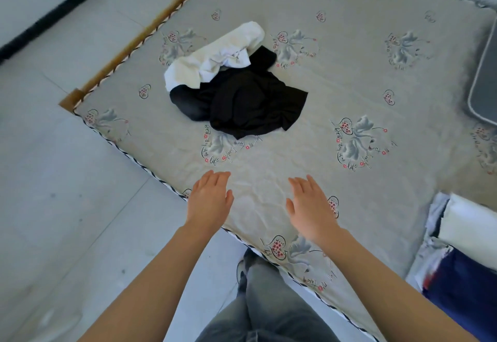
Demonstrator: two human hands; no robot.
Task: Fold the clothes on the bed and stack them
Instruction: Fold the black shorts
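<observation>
A crumpled heap of clothes lies in the middle of the bed [349,78]: a black garment [252,102] in front, a white garment [215,56] partly on top of it at the back left. My left hand [208,200] and my right hand [310,204] hover over the beige flowered sheet near the bed's front edge, well short of the heap. Both hands are flat with straight fingers and hold nothing.
The bed's wooden frame [80,94] shows along the left edge, with pale tiled floor [53,180] beyond. A grey cushion-like item [486,72] lies at the right edge. White and dark blue folded fabrics [462,261] sit at the lower right. My legs stand by the bed's edge.
</observation>
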